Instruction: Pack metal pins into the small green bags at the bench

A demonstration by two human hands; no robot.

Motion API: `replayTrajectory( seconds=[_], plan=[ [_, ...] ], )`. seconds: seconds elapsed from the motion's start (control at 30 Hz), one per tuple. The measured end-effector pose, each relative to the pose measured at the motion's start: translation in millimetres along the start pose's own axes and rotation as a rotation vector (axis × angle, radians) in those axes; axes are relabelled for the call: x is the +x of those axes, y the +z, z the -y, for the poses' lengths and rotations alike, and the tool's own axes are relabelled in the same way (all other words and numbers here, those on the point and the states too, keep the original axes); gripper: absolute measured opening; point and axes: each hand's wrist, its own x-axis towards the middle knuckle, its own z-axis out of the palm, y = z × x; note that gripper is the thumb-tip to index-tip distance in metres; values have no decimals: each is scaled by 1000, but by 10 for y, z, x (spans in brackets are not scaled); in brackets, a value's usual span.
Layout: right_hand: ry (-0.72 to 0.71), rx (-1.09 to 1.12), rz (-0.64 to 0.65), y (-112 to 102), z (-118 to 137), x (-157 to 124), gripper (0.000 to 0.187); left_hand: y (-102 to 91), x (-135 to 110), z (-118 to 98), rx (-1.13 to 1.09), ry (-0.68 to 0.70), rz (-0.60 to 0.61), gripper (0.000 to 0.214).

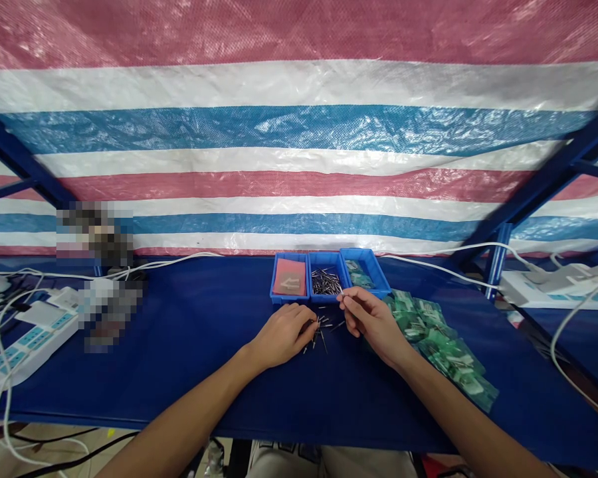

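Note:
My left hand (285, 334) rests on the blue table with curled fingers. Its fingertips are pressed together at a small pile of thin dark metal pins (323, 338), and whatever they pinch is hidden. Raised at the front of the middle bin, my right hand (373, 325) pinches a thin metal pin (341, 292) between thumb and forefinger. Many similar pins (325, 282) fill the middle blue bin (323, 256). The left blue bin (273, 282) holds a pink sheet (285, 265) with a brownish piece on it. In the right blue bin (379, 269) lie small green bags (359, 274).
A heap of green plastic bags (441, 345) lies right of my right hand. White power strips (34, 342) with cables stand at the left, and more sockets (558, 285) at the right. Blue frame posts (501, 262) and a striped sheet (299, 159) bound the table's back.

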Motion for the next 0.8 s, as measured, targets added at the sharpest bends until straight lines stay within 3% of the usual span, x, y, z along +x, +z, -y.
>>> replayTrajectory(
  seconds=[0.8],
  plan=[
    [-52,28,-39,-25,-38,37,31,20,8,47,46,49,-37,29]
  ],
)
